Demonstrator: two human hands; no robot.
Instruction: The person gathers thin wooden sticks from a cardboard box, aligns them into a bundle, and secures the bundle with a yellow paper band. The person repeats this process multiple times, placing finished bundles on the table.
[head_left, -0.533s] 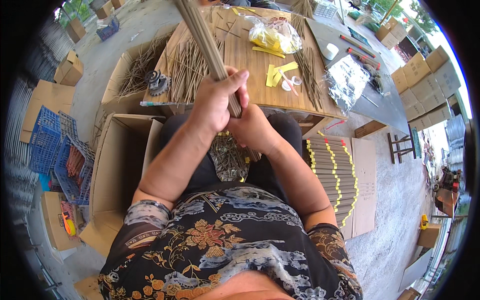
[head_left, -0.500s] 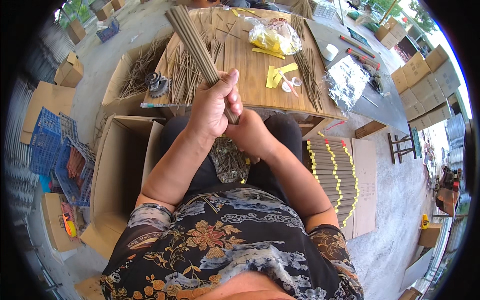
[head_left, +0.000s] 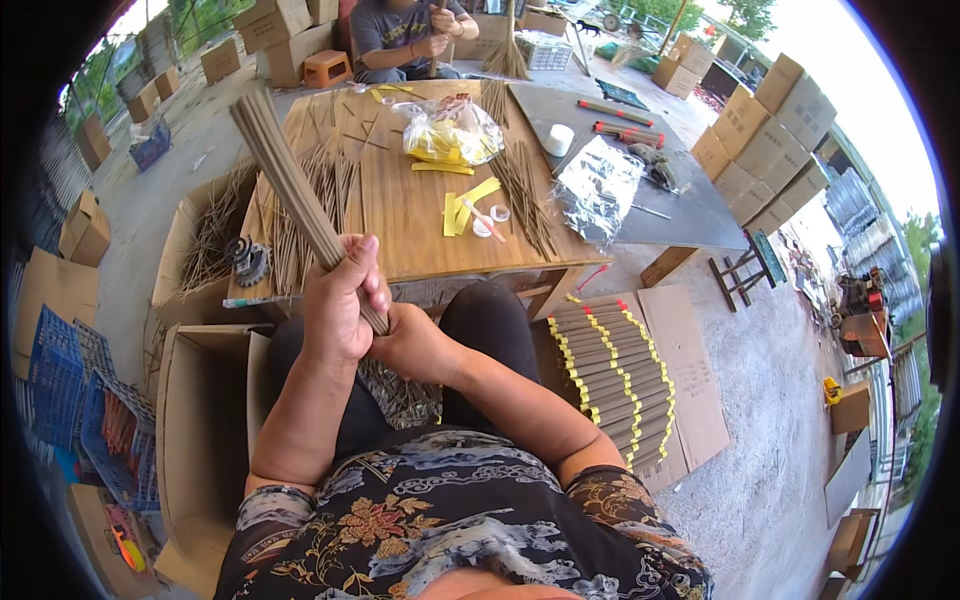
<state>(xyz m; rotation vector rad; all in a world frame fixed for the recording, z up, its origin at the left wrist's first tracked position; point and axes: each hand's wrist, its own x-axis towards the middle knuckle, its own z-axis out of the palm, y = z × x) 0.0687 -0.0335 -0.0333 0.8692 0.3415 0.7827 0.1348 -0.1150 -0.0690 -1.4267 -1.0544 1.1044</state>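
Observation:
A thick bundle of thin brown incense sticks slants up and to the left in front of me. My left hand is wrapped around it toward its lower part, thumb pointing up. Just below, my right hand closes around the bottom end of the bundle, which its fingers hide. Both hands are above my lap, short of the wooden table. Loose sticks lie spread on the table's left side, beside a small metal gear-like part.
Yellow paper strips and a plastic bag lie on the table. An open cardboard box stands at my left. Yellow-banded bundles rest on cardboard at my right. Across the table sits another person, hands around something upright.
The view has tilted up and shifted right, bringing the person across the table into sight. My hands keep their grip on the bundle.

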